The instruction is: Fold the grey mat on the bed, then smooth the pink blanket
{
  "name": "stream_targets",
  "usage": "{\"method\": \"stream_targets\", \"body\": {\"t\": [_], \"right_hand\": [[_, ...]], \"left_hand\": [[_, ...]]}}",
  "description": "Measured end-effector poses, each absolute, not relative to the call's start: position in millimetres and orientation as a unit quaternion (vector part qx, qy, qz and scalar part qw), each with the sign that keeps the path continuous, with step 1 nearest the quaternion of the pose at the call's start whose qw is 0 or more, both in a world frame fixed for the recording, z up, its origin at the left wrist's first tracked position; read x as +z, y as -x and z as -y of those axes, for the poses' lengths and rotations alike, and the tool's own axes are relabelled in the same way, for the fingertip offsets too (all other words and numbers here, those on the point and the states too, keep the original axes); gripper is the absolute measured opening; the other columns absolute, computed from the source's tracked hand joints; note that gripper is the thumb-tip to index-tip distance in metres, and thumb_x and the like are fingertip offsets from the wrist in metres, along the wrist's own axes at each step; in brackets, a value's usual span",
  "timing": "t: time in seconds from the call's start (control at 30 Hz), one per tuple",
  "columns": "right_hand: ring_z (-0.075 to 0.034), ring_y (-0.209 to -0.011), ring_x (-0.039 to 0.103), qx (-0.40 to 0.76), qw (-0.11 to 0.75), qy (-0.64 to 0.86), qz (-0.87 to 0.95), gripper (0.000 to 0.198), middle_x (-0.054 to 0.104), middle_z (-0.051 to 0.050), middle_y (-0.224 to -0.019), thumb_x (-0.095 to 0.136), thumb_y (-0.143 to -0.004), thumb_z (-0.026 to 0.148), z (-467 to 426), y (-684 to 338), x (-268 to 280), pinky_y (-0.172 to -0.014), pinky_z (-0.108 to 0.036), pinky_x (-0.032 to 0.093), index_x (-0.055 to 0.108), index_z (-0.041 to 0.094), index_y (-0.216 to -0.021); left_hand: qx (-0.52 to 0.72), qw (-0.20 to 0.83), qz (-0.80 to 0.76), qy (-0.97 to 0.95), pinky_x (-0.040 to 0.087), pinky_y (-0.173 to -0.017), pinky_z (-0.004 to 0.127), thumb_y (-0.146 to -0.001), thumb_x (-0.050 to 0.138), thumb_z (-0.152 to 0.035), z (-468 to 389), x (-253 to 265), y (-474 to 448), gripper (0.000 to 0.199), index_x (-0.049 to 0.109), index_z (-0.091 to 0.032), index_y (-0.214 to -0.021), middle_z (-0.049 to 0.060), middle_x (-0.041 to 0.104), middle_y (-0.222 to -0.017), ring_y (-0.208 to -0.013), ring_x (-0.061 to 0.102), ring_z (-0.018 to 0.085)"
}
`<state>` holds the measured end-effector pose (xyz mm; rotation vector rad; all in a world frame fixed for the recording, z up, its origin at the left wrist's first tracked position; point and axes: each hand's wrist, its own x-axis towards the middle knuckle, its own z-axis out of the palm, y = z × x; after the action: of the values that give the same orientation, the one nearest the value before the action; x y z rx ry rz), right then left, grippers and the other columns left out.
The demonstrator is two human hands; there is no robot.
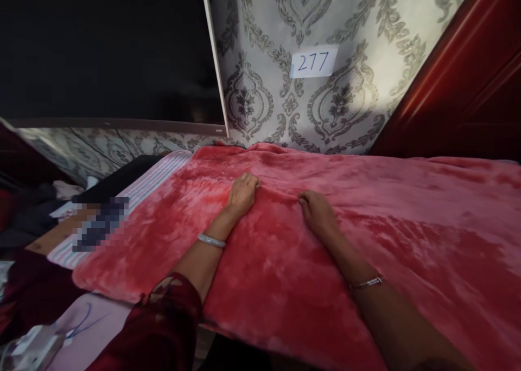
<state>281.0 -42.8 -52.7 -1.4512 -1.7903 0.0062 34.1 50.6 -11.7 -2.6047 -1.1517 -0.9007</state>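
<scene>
A red plush blanket (277,284) lies spread across the surface in front of me, its right and back part a paler pink. My left hand (243,193) is closed on the blanket near its middle, back of the hand up. To its right, my right hand (318,211) pinches the plush between thumb and fingers. A shallow crease runs between the two hands. Both fingertips are partly hidden by the hands themselves. Under the blanket's left end, a striped cloth (157,174) sticks out.
A large dark television screen (109,51) stands at the back left. Behind the blanket is a patterned wall (268,83) with a paper marked 277 (313,61). Dark red wooden furniture (468,83) rises at right. A pink cover (95,327) and white object (35,349) sit lower left.
</scene>
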Motion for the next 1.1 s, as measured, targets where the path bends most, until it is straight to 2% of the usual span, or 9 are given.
{"method": "stream_targets", "body": {"t": [0.07,0.27,0.7,0.83,0.97,1.1], "right_hand": [[-0.026,-0.093,0.062,-0.006,0.398,0.558,0.728,0.02,0.07,-0.01,-0.096,0.05,-0.096,0.03,44,-282,-54,-0.084,-0.039,0.048,0.068,0.023,-0.097],[-0.025,-0.083,0.059,-0.03,0.392,0.554,0.734,0.026,0.065,-0.009,-0.083,0.05,-0.096,0.032,47,-287,-58,-0.077,-0.038,0.046,0.066,0.022,-0.079],[-0.026,-0.079,0.061,-0.004,0.411,0.552,0.725,0.04,0.068,-0.009,-0.078,0.047,-0.096,0.053,45,-293,-64,-0.074,-0.04,0.048,0.066,0.025,-0.077],[-0.026,-0.074,0.06,0.01,0.405,0.553,0.728,0.047,0.067,-0.009,-0.076,0.044,-0.096,0.059,43,-294,-66,-0.071,-0.04,0.047,0.067,0.023,-0.075],[-0.026,-0.073,0.061,0.014,0.406,0.553,0.728,0.051,0.067,-0.01,-0.076,0.042,-0.096,0.063,42,-295,-68,-0.069,-0.04,0.047,0.067,0.023,-0.075],[-0.025,-0.073,0.062,0.02,0.41,0.548,0.729,0.05,0.069,-0.009,-0.075,0.044,-0.095,0.063,41,-295,-69,-0.069,-0.039,0.048,0.066,0.024,-0.073]], "left_hand": [[-0.298,0.084,0.387,0.868,0.047,-0.08,0.038,-0.096,0.05,-0.011,-49,-11,-34,0.018,0.061,-0.02,-0.085,0.008,0.065,-0.086,-0.087,0.059,0.024],[-0.264,0.076,0.392,0.878,0.048,-0.082,0.037,-0.097,0.051,-0.013,-43,-10,-35,0.017,0.064,-0.019,-0.089,0.008,0.066,-0.089,-0.09,0.06,0.024],[-0.242,-0.02,0.413,0.878,0.048,-0.094,0.039,-0.101,0.045,-0.019,-35,-13,-26,0.023,0.068,-0.018,-0.096,0.011,0.069,-0.099,-0.101,0.061,0.024],[-0.235,-0.034,0.476,0.846,0.046,-0.099,0.038,-0.101,0.045,-0.02,-36,-7,-13,0.025,0.07,-0.017,-0.101,0.013,0.071,-0.108,-0.106,0.062,0.024],[-0.239,-0.043,0.57,0.785,0.047,-0.099,0.035,-0.096,0.046,-0.013,-48,8,20,0.027,0.072,-0.018,-0.101,0.011,0.073,-0.111,-0.106,0.065,0.022],[-0.234,-0.033,0.661,0.712,0.049,-0.096,0.038,-0.086,0.057,-0.013,-63,26,85,0.019,0.074,-0.016,-0.093,0.016,0.072,-0.111,-0.108,0.066,0.028]]}}
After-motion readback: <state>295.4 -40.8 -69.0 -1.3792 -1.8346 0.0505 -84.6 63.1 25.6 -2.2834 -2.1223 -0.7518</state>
